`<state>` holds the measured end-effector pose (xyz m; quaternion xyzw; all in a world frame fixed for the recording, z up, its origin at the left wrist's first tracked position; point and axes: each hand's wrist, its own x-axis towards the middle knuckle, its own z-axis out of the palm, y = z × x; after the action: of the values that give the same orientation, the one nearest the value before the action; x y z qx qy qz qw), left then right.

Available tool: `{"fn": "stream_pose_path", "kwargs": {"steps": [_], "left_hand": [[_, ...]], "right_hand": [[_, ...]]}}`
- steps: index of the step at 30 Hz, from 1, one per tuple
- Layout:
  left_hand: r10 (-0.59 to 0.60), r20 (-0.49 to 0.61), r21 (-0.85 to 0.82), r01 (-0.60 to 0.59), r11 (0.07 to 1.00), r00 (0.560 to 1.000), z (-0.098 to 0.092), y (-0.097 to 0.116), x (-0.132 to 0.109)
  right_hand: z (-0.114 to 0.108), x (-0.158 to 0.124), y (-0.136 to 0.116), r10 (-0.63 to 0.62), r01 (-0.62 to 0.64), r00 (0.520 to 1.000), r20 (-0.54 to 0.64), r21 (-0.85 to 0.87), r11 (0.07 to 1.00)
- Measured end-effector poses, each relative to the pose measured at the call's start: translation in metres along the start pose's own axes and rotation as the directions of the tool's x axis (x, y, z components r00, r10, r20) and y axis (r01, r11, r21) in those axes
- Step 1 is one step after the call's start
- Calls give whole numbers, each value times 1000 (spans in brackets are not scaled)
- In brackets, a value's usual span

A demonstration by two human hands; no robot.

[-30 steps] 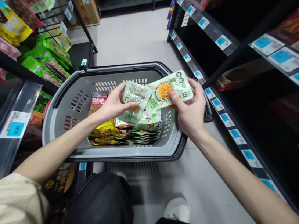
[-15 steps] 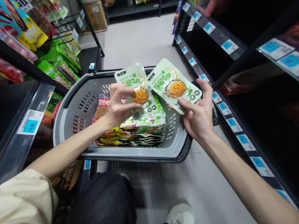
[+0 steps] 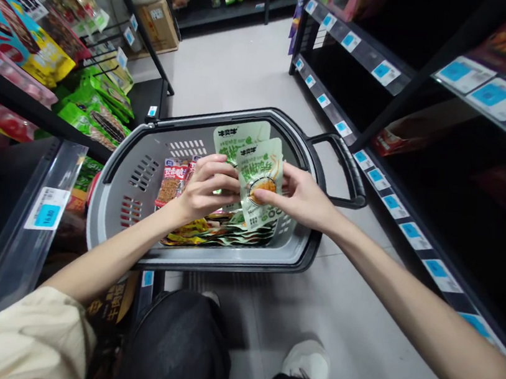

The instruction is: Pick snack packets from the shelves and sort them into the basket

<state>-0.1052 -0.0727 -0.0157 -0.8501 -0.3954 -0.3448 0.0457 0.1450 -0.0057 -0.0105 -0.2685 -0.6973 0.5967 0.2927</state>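
Over the grey shopping basket, my right hand pinches a pale green snack packet with a round picture of orange food, held upright. Behind it and to its left is a second green packet of the same kind; my left hand has its fingers closed on that one, though the grip itself is partly hidden. Inside the basket lie red snack packets on the left, a yellow packet, and several green packets stacked along the near side.
The basket's black handle sticks out on the right. A dark shelf rack with price tags runs along the right. On the left stand racks with hanging snack bags and green bags. A cardboard box is on the floor behind.
My right hand has moved left and down with its packet, turning it upright in front of the other one. The left hand's packet now sits partly behind it. The basket's handle has come into view.
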Motion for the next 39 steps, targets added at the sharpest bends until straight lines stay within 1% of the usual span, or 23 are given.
{"fn": "stream_pose_path", "kwargs": {"steps": [2, 4, 6, 9, 11, 13, 15, 16, 18, 19, 21, 22, 23, 25, 28, 30, 32, 35, 39], "left_hand": [[-38, -25, -18, 37, 999, 999, 2, 2, 1], [-37, -106, -30, 34, 999, 994, 6, 2, 3], [-42, -196, -3, 42, 999, 980, 10, 1, 6], [-73, -300, 34, 87, 996, 951, 13, 1, 13], [-104, -331, -20, 103, 994, 938, 13, 3, 16], [-179, -341, -159, 131, 979, 923, 12, 4, 18], [-311, -324, -350, 192, 917, 893, 13, 5, 17], [-385, -290, -452, 229, 862, 876, 14, 5, 17], [-502, -169, -625, 301, 720, 848, 18, 5, 16], [-539, -97, -685, 336, 646, 837, 20, 6, 16], [-586, 34, -752, 407, 518, 810, 24, 8, 18], [-607, 75, -766, 436, 473, 791, 24, 9, 19], [-632, 101, -772, 461, 437, 768, 24, 10, 20], [-691, 116, -778, 498, 384, 714, 22, 12, 21], [-760, 110, -780, 530, 334, 640, 18, 10, 21], [-783, 99, -768, 547, 333, 615, 17, 7, 19], [-789, 84, -751, 559, 351, 608, 16, 6, 17], [-786, 64, -736, 561, 379, 615, 16, 6, 17], [-783, 46, -728, 558, 398, 620, 16, 6, 18]], "right_hand": [[-1, 0, -1, -9, 9, 1000, -14, -4, 1000], [-3, 0, -2, -8, 9, 1000, -16, 35, 999], [-4, -1, -3, 11, -7, 999, -39, 109, 994], [-4, -3, -2, 16, 15, 988, -156, 198, 980], [-3, -3, -1, -15, 65, 973, -231, 211, 975], [-3, -2, 1, -49, 108, 963, -267, 211, 972], [-3, -1, 2, -72, 132, 958, -277, 206, 969], [-3, 0, 3, -78, 136, 957, -278, 199, 970], [-3, 0, 3, -80, 131, 959, -272, 173, 976], [-2, 0, 4, -80, 125, 962, -263, 158, 980], [-2, 0, 5, -80, 113, 968, -237, 129, 985], [-2, 0, 5, -85, 115, 969, -234, 119, 986], [-2, 0, 6, -94, 125, 966, -242, 114, 986], [-2, 1, 8, -118, 157, 950, -288, 116, 981], [-3, 4, 14, -137, 202, 918, -372, 142, 969], [-4, 6, 18, -136, 219, 900, -415, 160, 962], [-6, 7, 21, -143, 237, 882, -448, 159, 959], [-7, 8, 25, -184, 264, 858, -480, 106, 959], [-10, 11, 30, -251, 306, 805, -538, 14, 952]]}}
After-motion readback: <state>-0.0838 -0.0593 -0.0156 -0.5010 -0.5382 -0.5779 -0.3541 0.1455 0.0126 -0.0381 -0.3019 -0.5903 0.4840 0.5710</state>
